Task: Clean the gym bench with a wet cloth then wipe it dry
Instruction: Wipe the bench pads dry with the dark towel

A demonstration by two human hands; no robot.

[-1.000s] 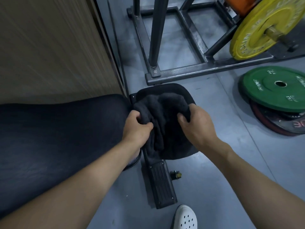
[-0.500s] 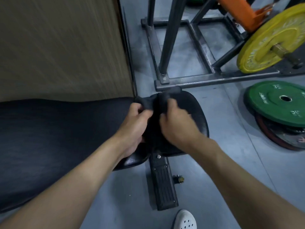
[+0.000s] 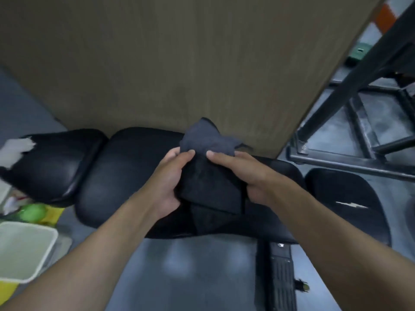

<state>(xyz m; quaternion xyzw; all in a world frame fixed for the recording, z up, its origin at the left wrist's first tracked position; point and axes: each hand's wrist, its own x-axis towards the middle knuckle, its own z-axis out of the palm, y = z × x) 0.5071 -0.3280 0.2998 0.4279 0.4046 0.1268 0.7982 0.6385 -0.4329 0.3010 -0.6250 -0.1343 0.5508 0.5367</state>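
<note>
A dark grey cloth [image 3: 208, 171] is bunched between both hands above the long black gym bench [image 3: 121, 176]. My left hand [image 3: 171, 176] grips the cloth's left side, thumb on top. On the right side, my right hand [image 3: 242, 173] holds it with the thumb pressed on the fabric. The cloth's lower folds hang onto the middle pad. The bench has a torn head pad [image 3: 51, 167] at the left showing white foam, and a separate seat pad [image 3: 345, 198] at the right.
A brown panel wall [image 3: 179, 59] stands right behind the bench. A black steel rack frame [image 3: 350, 122] sits on the grey floor at the right. A pale bin [image 3: 22, 250] and a green object [image 3: 33, 213] are at the lower left. The bench's foot [image 3: 281, 279] runs toward me.
The cloth has been lifted off the small seat pad and carried left over the middle pad. The view swung left, so the weight plates dropped out of sight.
</note>
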